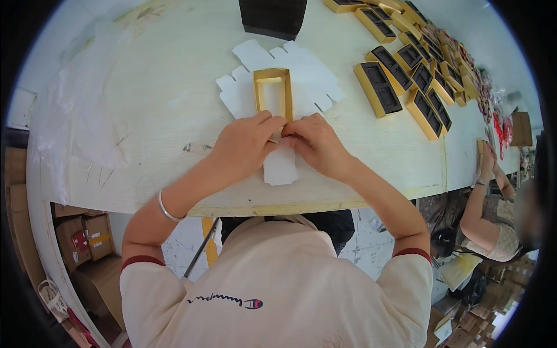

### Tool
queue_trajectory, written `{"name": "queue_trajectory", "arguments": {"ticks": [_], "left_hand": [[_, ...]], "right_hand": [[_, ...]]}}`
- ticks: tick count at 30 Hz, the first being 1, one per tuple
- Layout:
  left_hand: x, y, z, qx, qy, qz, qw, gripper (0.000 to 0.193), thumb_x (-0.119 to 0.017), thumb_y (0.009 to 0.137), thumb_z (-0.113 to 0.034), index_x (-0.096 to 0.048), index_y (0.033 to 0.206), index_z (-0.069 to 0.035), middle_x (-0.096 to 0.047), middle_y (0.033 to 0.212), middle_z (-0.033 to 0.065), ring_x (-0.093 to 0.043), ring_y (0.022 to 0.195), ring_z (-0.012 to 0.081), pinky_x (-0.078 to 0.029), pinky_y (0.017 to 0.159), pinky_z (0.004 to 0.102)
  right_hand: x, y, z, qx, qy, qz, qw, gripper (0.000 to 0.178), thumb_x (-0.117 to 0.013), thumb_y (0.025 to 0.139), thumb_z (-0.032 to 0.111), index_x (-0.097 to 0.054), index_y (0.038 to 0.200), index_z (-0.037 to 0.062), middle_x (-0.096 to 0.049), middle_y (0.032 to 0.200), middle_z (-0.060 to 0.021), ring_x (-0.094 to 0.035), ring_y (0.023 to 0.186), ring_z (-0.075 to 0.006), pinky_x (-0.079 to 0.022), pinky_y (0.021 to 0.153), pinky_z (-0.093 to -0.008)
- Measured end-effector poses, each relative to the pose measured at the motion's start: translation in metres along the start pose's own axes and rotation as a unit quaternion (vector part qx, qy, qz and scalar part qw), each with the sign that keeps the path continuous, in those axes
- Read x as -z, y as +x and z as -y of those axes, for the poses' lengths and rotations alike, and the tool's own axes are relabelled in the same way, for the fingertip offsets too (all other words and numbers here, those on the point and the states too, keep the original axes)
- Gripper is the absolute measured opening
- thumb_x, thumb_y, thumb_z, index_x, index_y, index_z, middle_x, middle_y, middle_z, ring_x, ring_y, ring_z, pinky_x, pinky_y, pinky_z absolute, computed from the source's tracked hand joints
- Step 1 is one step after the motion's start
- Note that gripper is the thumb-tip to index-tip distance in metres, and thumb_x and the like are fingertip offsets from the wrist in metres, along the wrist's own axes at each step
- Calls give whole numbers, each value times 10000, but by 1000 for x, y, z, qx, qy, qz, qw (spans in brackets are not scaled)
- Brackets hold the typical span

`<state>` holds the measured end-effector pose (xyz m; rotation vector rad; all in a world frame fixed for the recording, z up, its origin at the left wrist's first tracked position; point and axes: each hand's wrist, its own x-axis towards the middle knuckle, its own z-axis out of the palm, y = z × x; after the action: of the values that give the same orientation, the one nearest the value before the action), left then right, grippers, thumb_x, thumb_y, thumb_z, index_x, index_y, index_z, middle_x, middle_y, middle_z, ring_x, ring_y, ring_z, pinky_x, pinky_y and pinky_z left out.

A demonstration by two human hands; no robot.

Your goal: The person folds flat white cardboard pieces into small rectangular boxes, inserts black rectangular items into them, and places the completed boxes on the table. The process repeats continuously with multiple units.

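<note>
At frame centre, the left hand (246, 139) and right hand (316, 140) pinch the near end of a gold paperboard box frame (289, 95); black-lined gold boxes (380, 90) crowd the upper right.

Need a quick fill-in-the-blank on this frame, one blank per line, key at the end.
The left hand and right hand meet at the open gold box's ____ (near/far) end.
A silver bangle circles the person's ____ wrist.
The flat card pieces around that box are coloured ____.
The gold boxes at upper right hold inserts coloured ____.

Missing words: near; left; white; black.
</note>
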<state>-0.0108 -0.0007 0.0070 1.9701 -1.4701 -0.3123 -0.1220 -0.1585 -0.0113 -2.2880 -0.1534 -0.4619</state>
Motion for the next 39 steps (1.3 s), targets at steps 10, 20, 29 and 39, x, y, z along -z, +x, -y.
{"name": "queue_trajectory", "arguments": {"ticks": [10,20,29,39], "left_hand": [[9,5,17,9,-48,28,998,66,-688,761,-10,-638,803,0,-588,779,92,-589,642,215,-472,590,298],[31,27,23,65,-137,78,985,145,-734,750,-54,-613,764,26,-539,800,35,-498,651,112,-417,597,247],[29,19,17,90,-320,145,932,270,-531,936,-139,-458,1182,-55,-587,955,105,-550,735,172,-461,671,287],[24,30,20,161,-301,126,931,335,-480,946,-82,-314,1237,-94,-566,954,107,-540,720,187,-448,667,312]], "right_hand": [[28,-28,22,132,-311,39,940,485,-562,783,7,-531,1260,90,-523,1244,-136,-518,1102,-260,-413,886,-358],[8,-4,-3,218,-303,-28,927,383,-631,756,59,-581,1136,57,-567,1196,-98,-543,1083,-237,-429,882,-355],[-6,0,-15,-5,55,-158,986,326,-710,716,-16,-585,1003,76,-636,928,-69,-564,881,-264,-436,762,-373],[1,17,-6,59,-90,-110,988,322,-678,738,-48,-582,1022,69,-611,1053,-107,-575,907,-302,-495,720,-376]]}}
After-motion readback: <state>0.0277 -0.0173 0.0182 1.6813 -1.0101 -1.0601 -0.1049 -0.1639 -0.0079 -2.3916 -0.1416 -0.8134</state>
